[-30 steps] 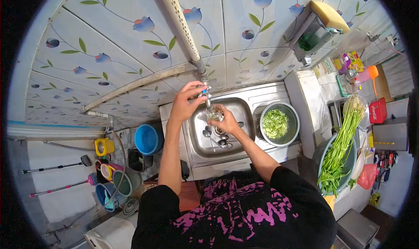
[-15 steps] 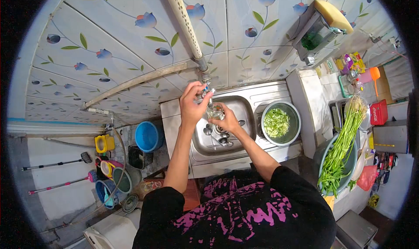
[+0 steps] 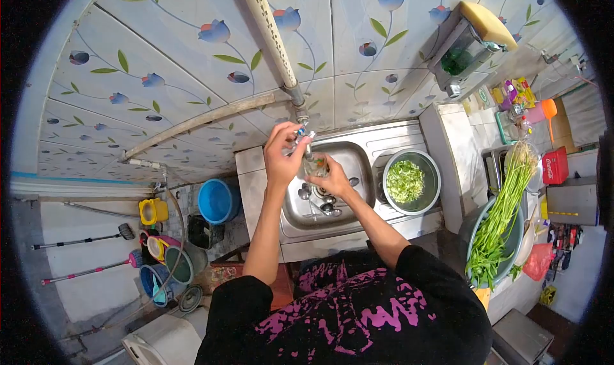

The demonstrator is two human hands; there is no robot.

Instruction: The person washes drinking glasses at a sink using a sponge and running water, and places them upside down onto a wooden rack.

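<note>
My left hand [image 3: 283, 155] has its fingers wrapped round the handle of the faucet [image 3: 303, 133] on the wall. Below the spout, my right hand [image 3: 331, 177] holds a clear drinking glass [image 3: 314, 165] over the metal sink [image 3: 362, 216]. Several spoons [image 3: 328, 207] lie in the basin under the glass. Right of the basin, a metal bowl [image 3: 435, 189] of chopped greens [image 3: 404, 181] rests on the drainboard.
A tiled ledge [image 3: 453, 147] rises right of the sink, with a tub [image 3: 517, 237] of long-stemmed greens [image 3: 502, 214] beyond it. A blue bucket [image 3: 215, 200] stands at the left. A pipe [image 3: 272, 35] runs down the wall.
The glass and my right hand have shifted very slightly under the spout. My left hand stays at the faucet handle.
</note>
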